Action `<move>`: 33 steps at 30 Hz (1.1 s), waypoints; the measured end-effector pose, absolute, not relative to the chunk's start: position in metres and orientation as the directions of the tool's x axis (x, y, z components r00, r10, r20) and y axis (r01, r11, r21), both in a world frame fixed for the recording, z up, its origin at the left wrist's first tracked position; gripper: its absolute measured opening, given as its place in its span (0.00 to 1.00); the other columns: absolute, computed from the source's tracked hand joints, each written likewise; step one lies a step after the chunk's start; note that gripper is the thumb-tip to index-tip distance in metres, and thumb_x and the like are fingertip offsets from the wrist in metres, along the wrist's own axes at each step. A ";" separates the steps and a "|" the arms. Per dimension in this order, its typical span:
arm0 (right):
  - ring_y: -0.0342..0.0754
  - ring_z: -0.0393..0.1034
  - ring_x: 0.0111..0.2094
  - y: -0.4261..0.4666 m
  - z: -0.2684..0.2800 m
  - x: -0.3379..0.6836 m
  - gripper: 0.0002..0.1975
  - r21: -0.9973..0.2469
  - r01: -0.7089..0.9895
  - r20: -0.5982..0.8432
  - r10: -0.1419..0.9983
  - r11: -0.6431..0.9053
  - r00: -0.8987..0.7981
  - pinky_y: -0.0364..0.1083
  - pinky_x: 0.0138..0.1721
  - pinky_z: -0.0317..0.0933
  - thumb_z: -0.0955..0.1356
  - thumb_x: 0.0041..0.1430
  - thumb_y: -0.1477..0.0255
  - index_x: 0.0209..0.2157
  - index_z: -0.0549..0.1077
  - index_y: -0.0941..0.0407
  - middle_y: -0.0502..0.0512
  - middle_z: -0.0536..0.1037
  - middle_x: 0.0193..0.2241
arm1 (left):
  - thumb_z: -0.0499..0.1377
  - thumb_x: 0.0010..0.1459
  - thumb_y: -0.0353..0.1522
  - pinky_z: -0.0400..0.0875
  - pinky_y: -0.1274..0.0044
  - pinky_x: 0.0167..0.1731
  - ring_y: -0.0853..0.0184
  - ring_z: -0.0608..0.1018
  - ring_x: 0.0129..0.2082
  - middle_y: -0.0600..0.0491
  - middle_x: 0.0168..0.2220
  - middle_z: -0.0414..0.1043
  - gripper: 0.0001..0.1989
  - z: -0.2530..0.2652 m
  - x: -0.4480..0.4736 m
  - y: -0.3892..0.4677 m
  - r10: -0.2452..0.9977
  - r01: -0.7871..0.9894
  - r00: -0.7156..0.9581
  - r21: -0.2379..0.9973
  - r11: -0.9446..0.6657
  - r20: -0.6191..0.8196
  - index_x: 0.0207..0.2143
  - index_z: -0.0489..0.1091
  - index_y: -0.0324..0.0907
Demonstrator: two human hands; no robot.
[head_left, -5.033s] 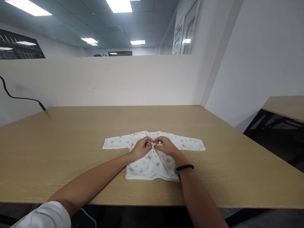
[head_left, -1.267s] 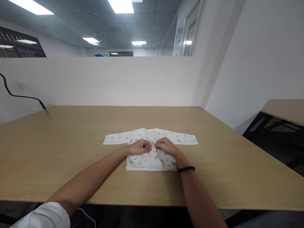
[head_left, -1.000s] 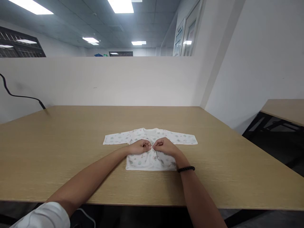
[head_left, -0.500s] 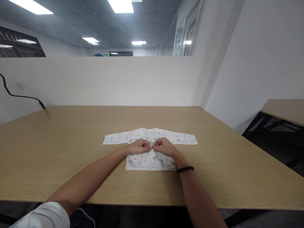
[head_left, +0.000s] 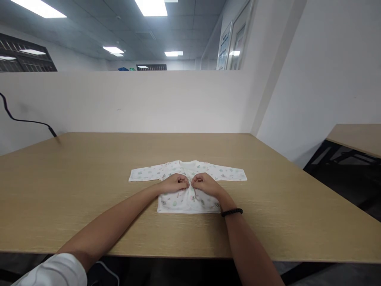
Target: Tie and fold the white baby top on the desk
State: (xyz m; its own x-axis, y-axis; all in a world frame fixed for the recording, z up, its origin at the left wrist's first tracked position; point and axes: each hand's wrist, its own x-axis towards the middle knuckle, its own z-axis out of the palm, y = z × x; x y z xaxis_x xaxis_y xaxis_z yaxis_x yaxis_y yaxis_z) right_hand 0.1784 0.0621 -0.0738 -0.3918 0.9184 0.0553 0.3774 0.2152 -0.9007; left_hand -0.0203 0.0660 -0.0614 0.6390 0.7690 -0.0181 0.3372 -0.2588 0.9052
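A small white baby shirt (head_left: 175, 203) with a pastel print lies flat, its long sleeves spread to both sides and its neckline away from me. My left hand (head_left: 176, 183) and my right hand (head_left: 205, 184) are over the middle of its front, fingertips close together but slightly apart. Both are closed in a pinch on the shirt's thin tie string. A loose end of the tie string (head_left: 195, 194) hangs down below my right fingertips. The cloth is puckered between the hands. Just what lies within each pinch is mostly hidden by the fingers.
The shirt rests on a wooden table (head_left: 89, 167), with a white partition (head_left: 154, 103) along its far edge. A black cable (head_left: 29, 120) comes down at the left. A second table (head_left: 360, 137) stands to the right, beyond a white wall.
My left fingertips have shifted slightly left, so the small gap between the two hands is wider. The shirt stays in place.
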 end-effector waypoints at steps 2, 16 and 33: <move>0.43 0.65 0.25 0.061 -0.073 0.178 0.03 -0.888 0.399 0.067 0.921 0.231 -0.384 0.40 0.26 0.55 0.68 0.44 0.75 0.25 0.75 0.59 0.49 0.73 0.20 | 0.60 0.50 0.43 0.53 0.81 0.22 0.74 0.61 0.21 0.58 0.20 0.61 0.16 -0.061 -0.020 0.065 0.777 0.344 0.629 0.902 -0.263 -0.013 0.24 0.67 0.38; 0.43 0.67 0.26 0.063 -0.074 0.181 0.04 -0.900 0.377 0.038 0.900 0.220 -0.435 0.40 0.29 0.58 0.67 0.45 0.77 0.25 0.75 0.60 0.50 0.74 0.21 | 0.61 0.48 0.40 0.53 0.81 0.22 0.75 0.59 0.22 0.60 0.20 0.58 0.13 -0.064 -0.022 0.069 0.759 0.334 0.651 0.904 -0.265 -0.018 0.25 0.65 0.39; 0.44 0.66 0.26 0.059 -0.071 0.185 0.12 -0.833 0.448 0.084 0.875 0.324 -0.477 0.41 0.28 0.58 0.70 0.51 0.64 0.25 0.74 0.58 0.50 0.74 0.22 | 0.53 0.60 0.43 0.34 0.52 0.62 0.51 0.40 0.68 0.41 0.69 0.36 0.37 -0.069 -0.028 0.060 0.652 0.629 0.757 0.325 -0.706 -0.049 0.67 0.42 0.45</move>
State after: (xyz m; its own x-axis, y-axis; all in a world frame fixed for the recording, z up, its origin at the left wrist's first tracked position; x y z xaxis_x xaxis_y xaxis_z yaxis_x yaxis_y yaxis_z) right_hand 0.1847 0.0590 -0.0715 -0.4766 0.8750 0.0844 0.4481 0.3244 -0.8331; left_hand -0.0279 0.0598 -0.0694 0.7568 0.6519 -0.0485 0.6291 -0.7062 0.3249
